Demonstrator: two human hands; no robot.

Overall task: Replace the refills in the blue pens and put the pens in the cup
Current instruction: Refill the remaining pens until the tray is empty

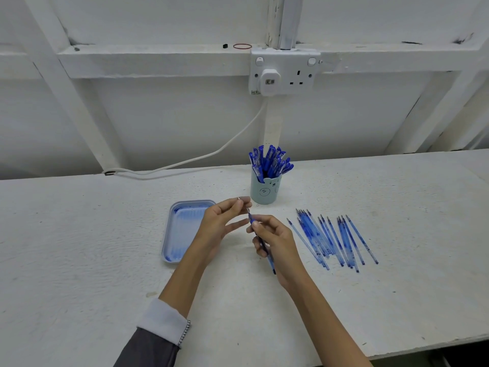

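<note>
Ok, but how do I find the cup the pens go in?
Find the white wall socket; straight below it, at the back of the white table, stands the cup. It is the only upright thing there, pale green-blue with a bear face and full of blue pens, unlike the flat tray on its left and loose refills on its right.

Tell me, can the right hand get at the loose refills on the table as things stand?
Probably yes. The refills lie fanned on bare table just to the right of the right hand, with nothing between. But that hand grips a pen, so it would need to free fingers first.
</note>
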